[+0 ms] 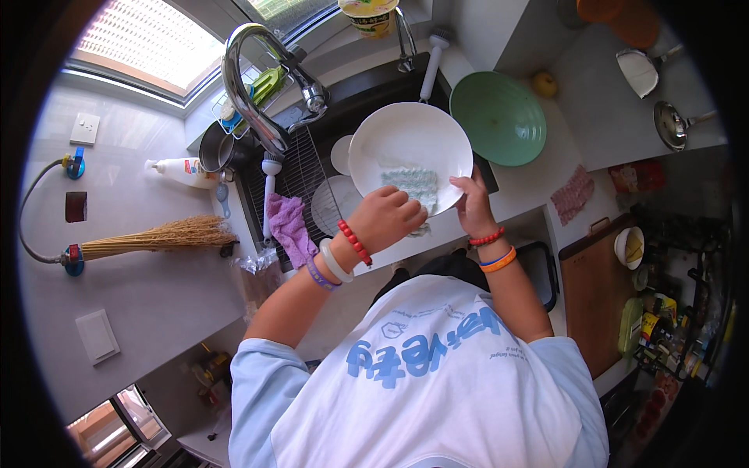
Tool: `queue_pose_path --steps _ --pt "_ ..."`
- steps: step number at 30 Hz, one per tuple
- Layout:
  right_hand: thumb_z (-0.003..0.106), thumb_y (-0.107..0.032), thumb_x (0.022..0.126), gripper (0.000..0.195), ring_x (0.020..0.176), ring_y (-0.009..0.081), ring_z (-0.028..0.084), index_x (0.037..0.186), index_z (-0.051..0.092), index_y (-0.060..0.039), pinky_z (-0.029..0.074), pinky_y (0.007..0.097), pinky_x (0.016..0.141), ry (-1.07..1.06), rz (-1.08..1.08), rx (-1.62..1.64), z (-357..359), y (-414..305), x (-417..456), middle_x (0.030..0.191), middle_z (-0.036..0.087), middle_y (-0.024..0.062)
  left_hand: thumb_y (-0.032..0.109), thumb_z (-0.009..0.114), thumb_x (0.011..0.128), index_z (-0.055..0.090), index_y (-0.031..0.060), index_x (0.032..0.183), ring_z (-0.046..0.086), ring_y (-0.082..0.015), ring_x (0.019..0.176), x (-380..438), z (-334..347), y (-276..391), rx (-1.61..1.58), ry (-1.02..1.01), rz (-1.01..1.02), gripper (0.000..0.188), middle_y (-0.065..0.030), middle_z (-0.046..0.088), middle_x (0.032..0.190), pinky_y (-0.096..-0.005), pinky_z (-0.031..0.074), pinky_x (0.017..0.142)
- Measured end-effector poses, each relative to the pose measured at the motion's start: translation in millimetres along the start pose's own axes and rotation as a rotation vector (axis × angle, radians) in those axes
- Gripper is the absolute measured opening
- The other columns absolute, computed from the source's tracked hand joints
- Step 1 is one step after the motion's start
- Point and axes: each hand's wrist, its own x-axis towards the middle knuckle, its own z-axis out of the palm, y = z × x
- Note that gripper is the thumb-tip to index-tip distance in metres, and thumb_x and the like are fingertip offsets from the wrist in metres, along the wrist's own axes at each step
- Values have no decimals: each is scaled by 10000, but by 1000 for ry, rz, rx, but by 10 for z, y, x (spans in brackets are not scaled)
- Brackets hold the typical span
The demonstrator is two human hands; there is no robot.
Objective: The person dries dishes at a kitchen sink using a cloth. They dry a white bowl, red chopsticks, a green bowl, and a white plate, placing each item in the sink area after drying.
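A large white plate (404, 137) is tilted above the front edge of the dark sink (363, 114). My right hand (473, 199) grips its right rim, thumb on the upper face and fingers behind. A pale green dishcloth (411, 181) lies against the plate's lower part, bunched under the curled fingers of my left hand (391, 212). Part of the cloth hangs below the rim. Behind the plate, white dishes (335, 202) sit in the sink, partly hidden. A green bowl (497, 120) rests on the counter to the right of the sink.
A chrome faucet (240, 76) arches over the sink's left side. By the rack (304, 169) lie a purple cloth (291, 225) and a brush (270, 181). At left are a pump bottle (184, 171) and a pot (225, 146). A cutting board (594, 292) lies at right.
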Motion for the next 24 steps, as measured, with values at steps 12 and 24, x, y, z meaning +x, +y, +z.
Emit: queue_pose_path --steps 12,24 --pt "436 -119 811 394 482 75 479 1191 344 -67 316 182 304 -27 107 -382 21 -334 203 827 522 46 129 657 685 557 95 1075 540 -229 962 -255 -301 -326 -308 -122 -87 403 -91 587 996 -417 293 1001" --pt "413 -71 822 377 535 112 518 1189 332 -51 340 207 310 183 -124 -232 132 171 335 906 529 87 92 577 684 581 68 916 561 -216 895 148 144 -64 -182 206 -99 233 -48 592 878 -316 466 752"
